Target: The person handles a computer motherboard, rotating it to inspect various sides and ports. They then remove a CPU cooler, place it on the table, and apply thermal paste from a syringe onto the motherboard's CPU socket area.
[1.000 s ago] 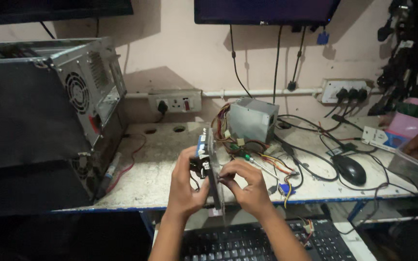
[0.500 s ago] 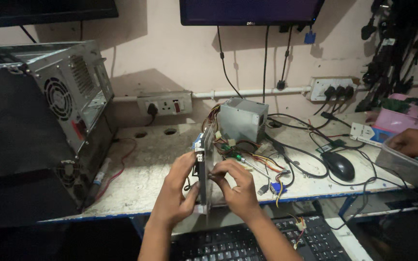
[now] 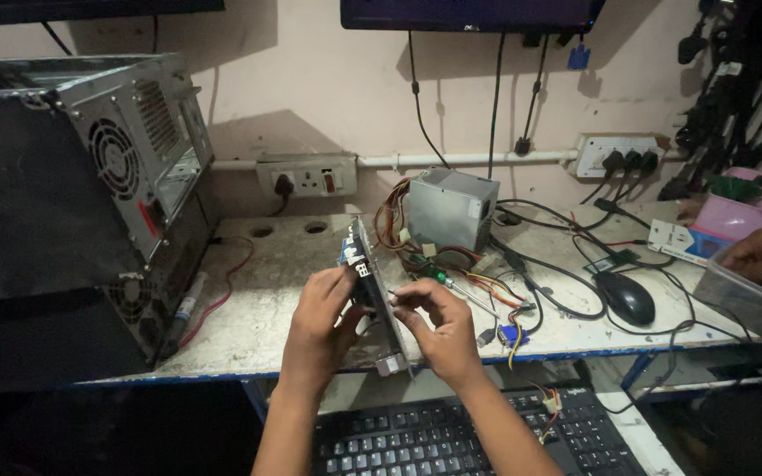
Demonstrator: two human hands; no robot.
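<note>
Left hand (image 3: 324,319) and right hand (image 3: 441,328) grasp an edge-on card (image 3: 379,295) over the bench (image 3: 257,308), at 7 o'clock from the power supply (image 3: 451,207). Pinched edges may slip; loose wires (image 3: 478,282) could snag.

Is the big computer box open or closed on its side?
Open: the computer box has no side panel, so its inside shows.

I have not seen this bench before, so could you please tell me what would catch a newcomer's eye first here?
First, the left hand and right hand at centre, holding a flat metal-edged computer part edge-on above the worn bench. Next, the big open computer case on the left. Behind the hands, a grey power supply trails coloured wires, with a black mouse to its right.
</note>
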